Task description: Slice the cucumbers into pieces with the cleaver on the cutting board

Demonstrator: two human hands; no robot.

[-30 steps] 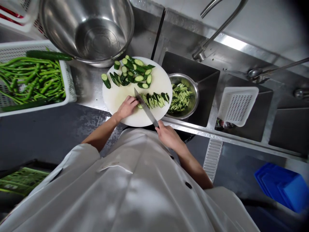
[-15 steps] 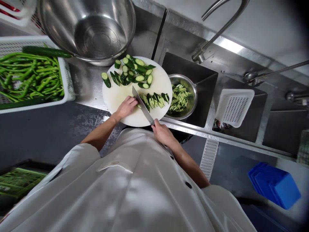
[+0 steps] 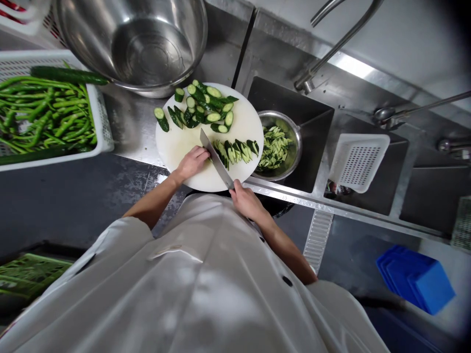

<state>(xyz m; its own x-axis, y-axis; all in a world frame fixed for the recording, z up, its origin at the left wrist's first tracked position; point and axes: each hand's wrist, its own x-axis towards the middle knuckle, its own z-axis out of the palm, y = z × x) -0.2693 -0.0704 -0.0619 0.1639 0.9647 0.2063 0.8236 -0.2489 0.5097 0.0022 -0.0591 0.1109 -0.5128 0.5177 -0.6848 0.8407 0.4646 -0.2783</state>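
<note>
My right hand (image 3: 246, 198) is closed round the handle of a kitchen knife (image 3: 218, 161), whose blade slants across a round white cutting board (image 3: 172, 147). Against the blade's left side, my left hand (image 3: 193, 163) has its fingers curled down on a piece of cucumber, mostly hidden beneath them. Right of the blade lies a row of sliced cucumber (image 3: 239, 151), the slices leaning on each other. Chunks of cucumber (image 3: 212, 117) are heaped on the board's far side, one chunk (image 3: 161, 119) at its left edge.
A steel bowl of cut cucumber (image 3: 299, 147) stands in the sink right of the board. Beyond the board is a large steel basin (image 3: 147, 88). A white basket (image 3: 106, 130) of green peppers sits left. A white perforated basket (image 3: 380, 152) and a faucet (image 3: 304, 81) are right.
The knife and both hands have shifted very slightly. A pale bit of cucumber seen earlier by my left fingertips is now hidden. The chunks and the sliced row lie as before.
</note>
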